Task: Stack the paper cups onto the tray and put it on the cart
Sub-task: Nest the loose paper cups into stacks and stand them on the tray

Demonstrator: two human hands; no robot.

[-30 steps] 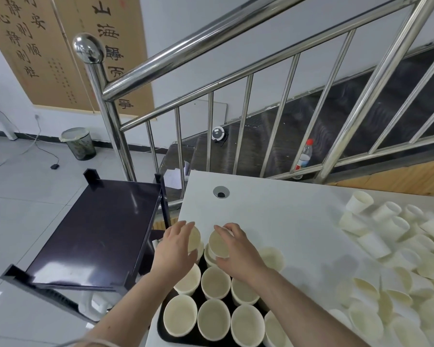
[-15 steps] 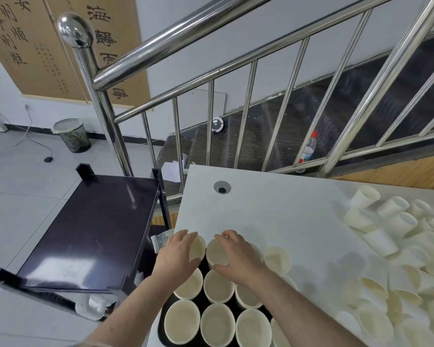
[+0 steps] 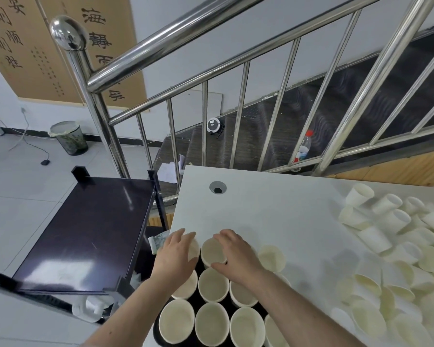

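A black tray (image 3: 201, 266) lies at the near left corner of the white table (image 3: 273, 209) and carries several upright paper cups (image 3: 213, 284). My left hand (image 3: 176, 256) lies over a cup (image 3: 195, 247) at the tray's far left, fingers curved round its rim. My right hand (image 3: 237, 256) grips the neighbouring cup (image 3: 212, 251) between thumb and fingers. A heap of loose paper cups (image 3: 398, 246) covers the table's right side. The black cart (image 3: 85, 234) stands just left of the table, its top shelf bare.
A steel stair railing (image 3: 206, 121) runs behind the table and cart. The table has a round cable hole (image 3: 217, 187). A plastic bottle (image 3: 303, 147) stands on the stairs. A bin (image 3: 69, 137) sits on the floor at the far left.
Both hands have stayed on the same two cups at the tray's far row and have sunk slightly with them. The view has shifted a little.
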